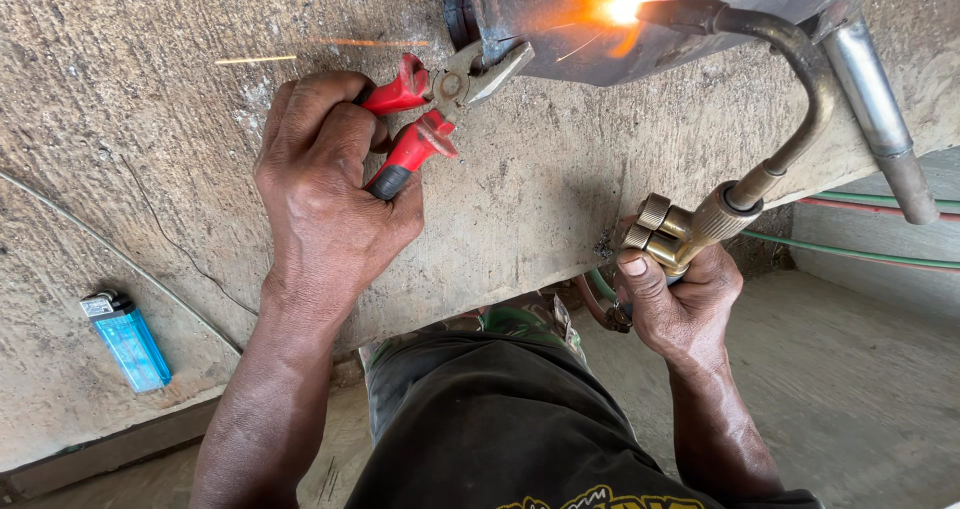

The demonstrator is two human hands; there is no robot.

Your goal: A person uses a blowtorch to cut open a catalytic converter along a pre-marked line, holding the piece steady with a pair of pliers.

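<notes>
The left hand [325, 194] is seen closed in a fist around the two red handles of one pair of pliers [440, 104]. The pliers' grey jaws are clamped on the lower edge of one dark metal piece [600, 44], which lies on the concrete tabletop [150, 169] at the top of the view. A round dark opening is shown at the left end of that piece, just above the jaws.

The right hand [685, 304] is wrapped around the brass body of one gas torch [720, 214], with the thumb laid along its near side. Two knurled brass knobs are counted on the torch body, just above the fingers. From the body one curved metal neck [810, 99] is carried upward and bent leftward, and its tip is held against the metal piece. At the tip one bright orange flame [622, 7] is seen, and a few spark streaks are scattered to the left over the tabletop.

Beside the neck, one plain grey metal tube [880, 119] is seen slanting down from the metal piece. Hoses [870, 229], green and red, are seen running off to the right behind the torch. One blue lighter [128, 339] lies flat on the tabletop, well apart from the left hand. One thin wire [120, 259] is laid across the concrete near it.
</notes>
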